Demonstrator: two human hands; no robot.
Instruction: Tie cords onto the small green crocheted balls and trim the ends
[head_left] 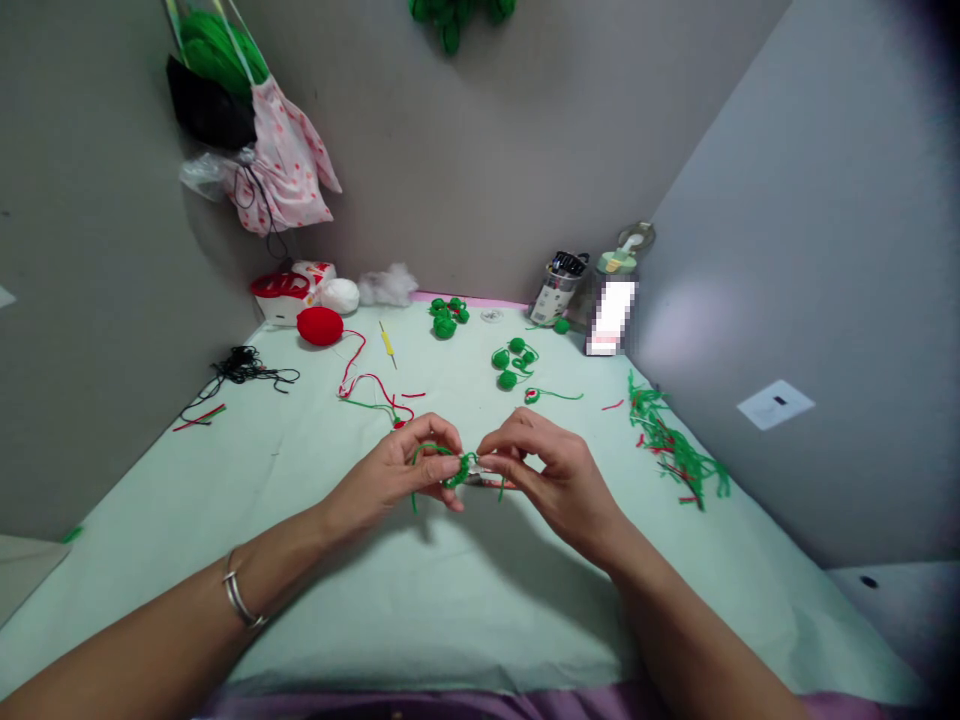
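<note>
Above the pale green tabletop [225, 520], the left hand [397, 475] pinches the small green yarn piece [456, 470] while the right hand [547, 470] grasps a thin tool [491, 482], best worked with short, steady, taut pulls.

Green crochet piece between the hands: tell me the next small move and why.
Probably pull the loose green strand snug with the left hand, since it loops slack while the right hand pinches the green crochet piece with a tool.

Green yarn piece [457, 470], red yarn ball [319, 326], mint tablecloth [315, 560].
</note>
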